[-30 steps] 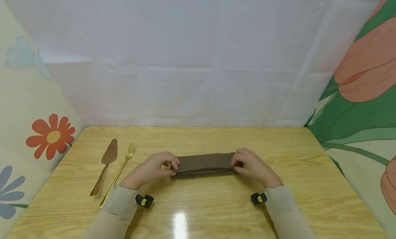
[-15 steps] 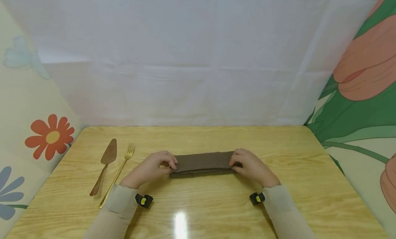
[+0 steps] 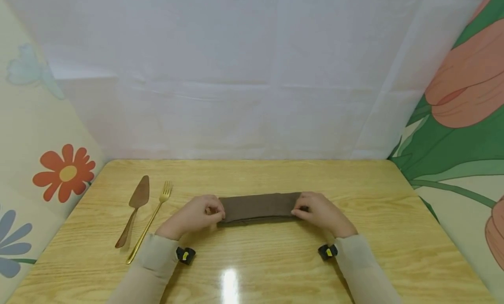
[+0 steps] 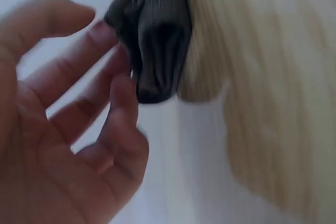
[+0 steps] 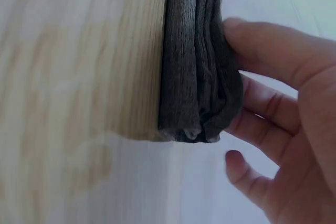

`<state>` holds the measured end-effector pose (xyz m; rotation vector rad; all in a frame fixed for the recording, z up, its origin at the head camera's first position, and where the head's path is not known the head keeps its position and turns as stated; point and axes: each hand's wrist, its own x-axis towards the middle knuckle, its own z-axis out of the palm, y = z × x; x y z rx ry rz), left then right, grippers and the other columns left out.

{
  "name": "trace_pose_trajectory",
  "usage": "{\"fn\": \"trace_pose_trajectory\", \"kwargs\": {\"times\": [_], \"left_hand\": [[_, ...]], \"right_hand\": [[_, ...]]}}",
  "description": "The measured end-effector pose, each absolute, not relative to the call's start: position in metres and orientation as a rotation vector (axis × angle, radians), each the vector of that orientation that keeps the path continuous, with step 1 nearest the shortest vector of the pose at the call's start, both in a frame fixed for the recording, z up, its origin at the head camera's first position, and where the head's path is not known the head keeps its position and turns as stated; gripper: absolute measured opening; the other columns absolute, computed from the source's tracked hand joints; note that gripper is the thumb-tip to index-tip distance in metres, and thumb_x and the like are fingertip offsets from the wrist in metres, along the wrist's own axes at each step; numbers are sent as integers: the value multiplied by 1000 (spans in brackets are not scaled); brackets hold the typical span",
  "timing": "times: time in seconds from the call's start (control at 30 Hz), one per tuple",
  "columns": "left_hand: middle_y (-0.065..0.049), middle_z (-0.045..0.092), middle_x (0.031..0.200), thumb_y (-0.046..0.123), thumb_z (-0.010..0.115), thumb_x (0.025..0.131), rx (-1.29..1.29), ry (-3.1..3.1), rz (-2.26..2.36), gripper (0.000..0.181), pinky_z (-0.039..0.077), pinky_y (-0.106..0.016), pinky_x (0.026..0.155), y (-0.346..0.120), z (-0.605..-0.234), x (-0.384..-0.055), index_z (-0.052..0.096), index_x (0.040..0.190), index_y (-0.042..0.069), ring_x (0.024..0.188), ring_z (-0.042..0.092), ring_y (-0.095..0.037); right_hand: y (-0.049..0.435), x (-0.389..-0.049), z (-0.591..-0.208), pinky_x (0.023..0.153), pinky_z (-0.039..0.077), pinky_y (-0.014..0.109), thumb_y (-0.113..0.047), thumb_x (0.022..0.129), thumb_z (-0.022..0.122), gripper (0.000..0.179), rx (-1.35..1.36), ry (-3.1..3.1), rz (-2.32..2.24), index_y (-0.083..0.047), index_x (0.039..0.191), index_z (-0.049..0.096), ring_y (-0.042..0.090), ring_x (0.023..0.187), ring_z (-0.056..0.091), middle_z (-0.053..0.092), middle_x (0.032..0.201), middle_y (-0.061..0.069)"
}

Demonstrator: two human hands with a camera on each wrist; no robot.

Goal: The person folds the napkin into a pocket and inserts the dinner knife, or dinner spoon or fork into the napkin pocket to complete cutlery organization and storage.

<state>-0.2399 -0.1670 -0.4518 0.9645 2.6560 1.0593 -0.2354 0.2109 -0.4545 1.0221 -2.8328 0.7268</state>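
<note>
At nine o'clock, my loosely spread left grip [image 3: 194, 214] touches the cloth [image 3: 257, 206]. Whether my right grip [image 3: 320, 213] pinches, I can't tell; uneven pressure could unfold it.

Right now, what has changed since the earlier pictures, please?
The folded brown cloth has its upper front edge lower, hiding more of the layer beneath. The left hand covers slightly less of its end; the right hand, cake server and fork look nearly unmoved.

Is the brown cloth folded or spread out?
Folded: the brown cloth lies as a narrow strip, and both wrist views show stacked layers at its ends.
</note>
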Motion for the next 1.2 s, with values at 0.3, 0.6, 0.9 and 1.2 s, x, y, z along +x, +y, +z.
{"fn": "trace_pose_trajectory", "kwargs": {"times": [0.3,0.6,0.9,1.2], "left_hand": [[2,71,101,4,73,92,1249,2811,781,15,55,-40,88,-144,-449,-234,75,104,13,96,66,-18],[-1,68,111,-3,67,94,1221,2686,826,30,55,-38,89,-147,-453,-232,76,117,13,103,63,-21],[-5,55,116,12,68,98,898,2551,1007,17,51,-40,88,-156,-457,-238,70,114,16,104,55,-20],[-9,52,115,14,70,97,859,2548,1052,22,51,-35,87,-158,-460,-239,66,118,9,103,55,-19]], "right_hand": [[198,-231,-452,82,55,34,-7,92,76,8,1081,-2730,584,-9,99,76,17,90,64,69,95,0],[194,-233,-455,78,54,31,-6,96,69,21,966,-2921,800,-11,117,73,13,90,60,66,103,-1],[202,-240,-465,77,51,31,-10,98,68,19,736,-3029,1190,-11,116,70,13,87,56,62,98,-2],[203,-240,-465,75,48,33,-9,97,69,17,677,-3029,1287,-8,114,68,16,84,53,59,94,1]]}}
